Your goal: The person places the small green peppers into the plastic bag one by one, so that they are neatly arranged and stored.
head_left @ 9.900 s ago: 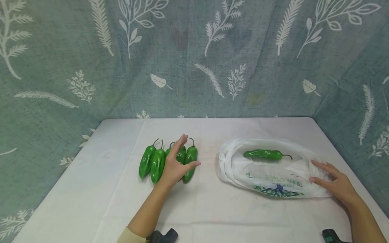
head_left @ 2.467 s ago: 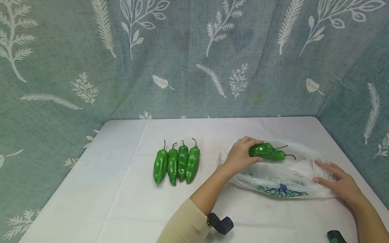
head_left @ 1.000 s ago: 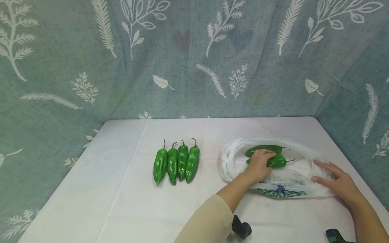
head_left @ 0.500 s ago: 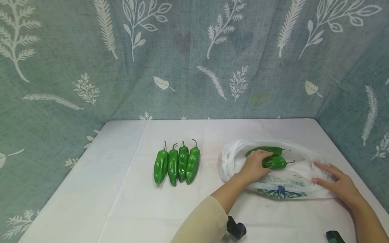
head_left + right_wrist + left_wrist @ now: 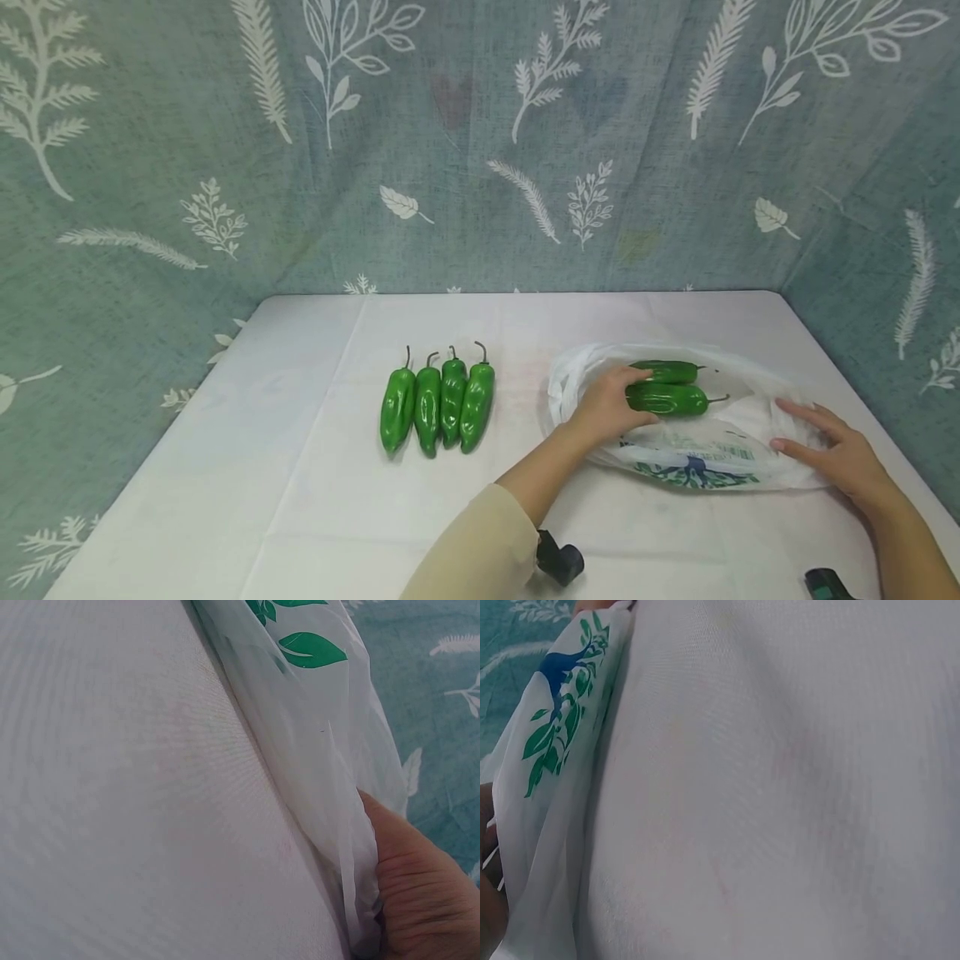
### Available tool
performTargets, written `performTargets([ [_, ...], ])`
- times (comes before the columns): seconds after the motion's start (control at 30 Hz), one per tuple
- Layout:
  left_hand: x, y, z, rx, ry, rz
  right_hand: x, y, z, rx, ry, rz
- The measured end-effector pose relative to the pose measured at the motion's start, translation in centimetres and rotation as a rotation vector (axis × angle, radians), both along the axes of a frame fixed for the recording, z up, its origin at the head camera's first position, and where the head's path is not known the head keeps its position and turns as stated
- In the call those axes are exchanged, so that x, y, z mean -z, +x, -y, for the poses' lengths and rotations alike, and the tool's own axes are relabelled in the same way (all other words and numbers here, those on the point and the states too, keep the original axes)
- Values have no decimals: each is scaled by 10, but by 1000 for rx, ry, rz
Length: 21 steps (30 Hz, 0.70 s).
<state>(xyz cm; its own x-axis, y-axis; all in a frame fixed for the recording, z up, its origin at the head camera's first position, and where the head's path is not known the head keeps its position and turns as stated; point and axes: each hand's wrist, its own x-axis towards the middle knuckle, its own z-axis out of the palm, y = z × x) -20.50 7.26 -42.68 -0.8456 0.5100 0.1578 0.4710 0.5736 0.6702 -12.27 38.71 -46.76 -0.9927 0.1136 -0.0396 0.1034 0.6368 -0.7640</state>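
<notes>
Two green peppers (image 5: pixel 667 400) lie side by side in an open-mouthed white plastic bag (image 5: pixel 693 442) with green and blue print. My left hand (image 5: pixel 609 408) is over the bag's left part at their blunt ends, fingers and thumb apart. It partly covers these ends, and whether it touches them I cannot tell. At the bag's right end, my right hand (image 5: pixel 840 450) rests with finger and thumb spread on the plastic; the thumb (image 5: pixel 412 862) shows against the bag's edge in the right wrist view. Several more green peppers (image 5: pixel 438 408) lie in a row left of the bag.
A white cloth (image 5: pixel 337 517) covers the table. Behind and at the sides hangs a green-blue curtain (image 5: pixel 450 167) with white leaf prints. Dark devices (image 5: pixel 561 562) are worn at both wrists.
About ten seconds ago one pepper lay in the bag; now two do. My left hand brought the second from the row, set it down and has drawn back leftward. The right hand stays put.
</notes>
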Motion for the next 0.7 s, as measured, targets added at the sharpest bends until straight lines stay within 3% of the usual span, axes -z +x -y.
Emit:
performTargets([
  [0.23,-5,-1,13,37,34,12,0,-1,0,3,-8,5],
  [0.5,-8,-1,32,68,145,-77,-1,-1,1,5,0,10],
  [0.7,-14,-1,44,78,168,-146,-1,-1,2,5,18,15],
])
